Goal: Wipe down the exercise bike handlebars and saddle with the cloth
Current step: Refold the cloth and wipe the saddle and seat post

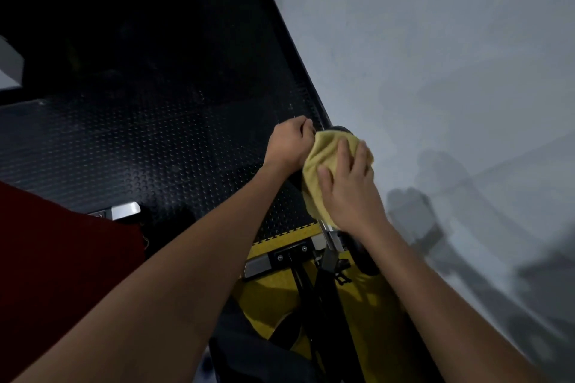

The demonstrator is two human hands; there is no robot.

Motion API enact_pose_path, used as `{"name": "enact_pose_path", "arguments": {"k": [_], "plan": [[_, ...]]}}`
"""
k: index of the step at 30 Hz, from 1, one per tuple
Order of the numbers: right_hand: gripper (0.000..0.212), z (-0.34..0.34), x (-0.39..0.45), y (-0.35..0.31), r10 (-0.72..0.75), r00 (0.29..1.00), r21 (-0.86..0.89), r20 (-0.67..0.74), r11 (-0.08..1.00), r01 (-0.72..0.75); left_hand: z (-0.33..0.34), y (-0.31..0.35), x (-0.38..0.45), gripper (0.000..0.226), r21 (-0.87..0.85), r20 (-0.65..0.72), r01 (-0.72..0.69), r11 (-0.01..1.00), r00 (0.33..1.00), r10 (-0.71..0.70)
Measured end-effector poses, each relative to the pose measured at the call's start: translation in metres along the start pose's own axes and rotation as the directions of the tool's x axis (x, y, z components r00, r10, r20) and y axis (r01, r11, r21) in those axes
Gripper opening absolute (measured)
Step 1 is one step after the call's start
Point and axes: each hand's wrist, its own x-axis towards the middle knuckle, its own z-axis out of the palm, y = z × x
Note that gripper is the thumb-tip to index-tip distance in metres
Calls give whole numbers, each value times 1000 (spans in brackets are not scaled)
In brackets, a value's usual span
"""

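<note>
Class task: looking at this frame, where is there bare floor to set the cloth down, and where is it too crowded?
Free: the dark studded floor left of the left hand, bounded by the wall on the right and the red fabric below. Crowded: around the yellow cloth under the right hand, and the bike frame over the yellow mat.

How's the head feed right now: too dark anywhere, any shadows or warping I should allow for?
Head view: the studded floor goes nearly black toward the upper left; the wall is evenly lit but carries soft grey shadows at lower right; the wide lens bends the floor-wall edge; both hands and the yellow cloth stay readable.
</note>
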Motion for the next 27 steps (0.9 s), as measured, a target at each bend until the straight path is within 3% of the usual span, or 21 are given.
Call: {"name": "enact_pose_path", "arguments": {"k": [5,13,16,22,27], "plan": [[65,4,31,-6,36,998,48,-50,998,-33,1,-2,0,36,-46,-11,33,998,999,-33],[69,-15,-87,20,-49,991,-13,126,999,51,2,-3,0,35,-8,-33,-27,1000,999,27],[71,-11,-52,10,-58,995,-31,80,998,61,2,-3,2,35,-1,-27,-16,1000,1000,16],[62,1,65,-2,61,995,118,-78,992,-51,3,-1,2,36,-32,-13,33,999,999,-34],[67,-3,24,2,34,997,155,-67,988,-23,4,-3,1,34,-34,-11,33,999,999,-33]]}}
